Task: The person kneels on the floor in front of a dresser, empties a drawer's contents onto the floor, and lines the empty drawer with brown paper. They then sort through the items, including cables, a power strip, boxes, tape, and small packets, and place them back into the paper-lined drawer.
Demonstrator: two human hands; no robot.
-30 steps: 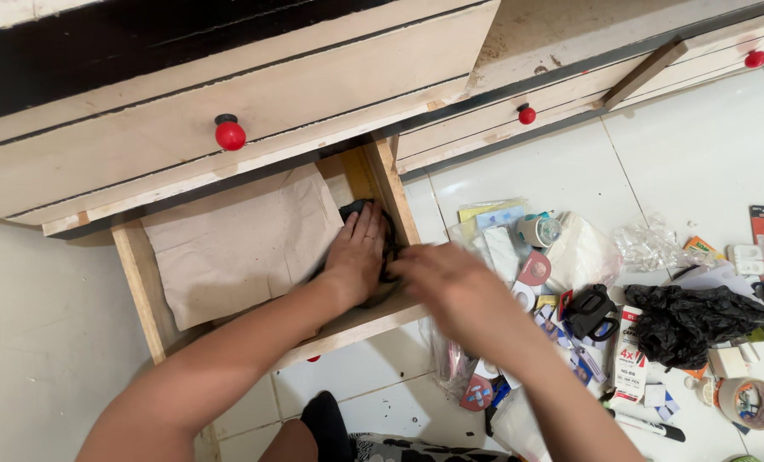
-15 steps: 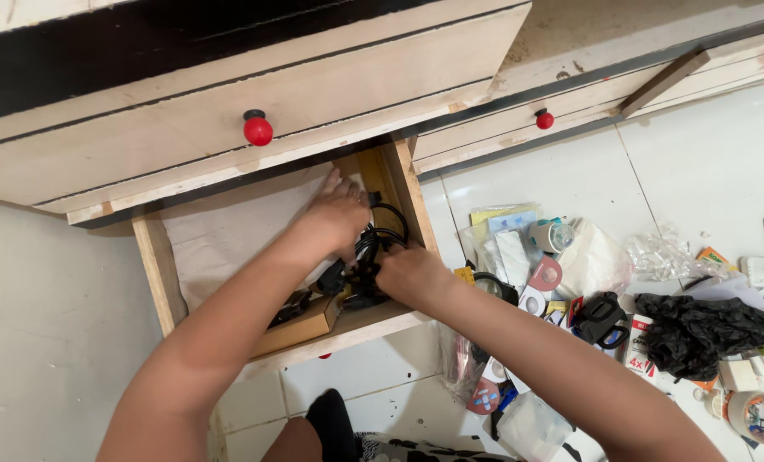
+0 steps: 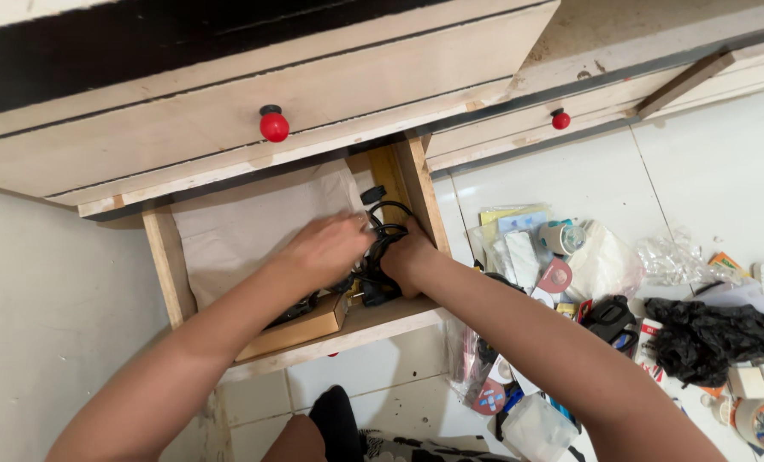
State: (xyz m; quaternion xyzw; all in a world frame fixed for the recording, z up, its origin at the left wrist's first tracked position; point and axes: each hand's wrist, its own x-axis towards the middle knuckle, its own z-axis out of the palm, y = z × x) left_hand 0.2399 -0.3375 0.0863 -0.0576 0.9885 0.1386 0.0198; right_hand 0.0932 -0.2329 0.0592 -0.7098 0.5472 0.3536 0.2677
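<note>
Both hands close on a tangled bundle of glossy black cable [image 3: 383, 244] with a boxy black plug sticking up at its far end. The left hand [image 3: 326, 250] clasps its left side, fingers curled; the right hand [image 3: 409, 257] grips its right side. The bundle sits between them, in the open pale wooden drawer's [image 3: 170, 274] right corner, above a flat tan wooden box [image 3: 300, 328].

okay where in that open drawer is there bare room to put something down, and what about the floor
Free: the paper liner at the drawer's back left, between the left wall and the left hand. Crowded: the front right corner, with both hands on the black cables, right hand. The floor clutter fills the tiles; the bare tiles lie by the cabinet.
</note>
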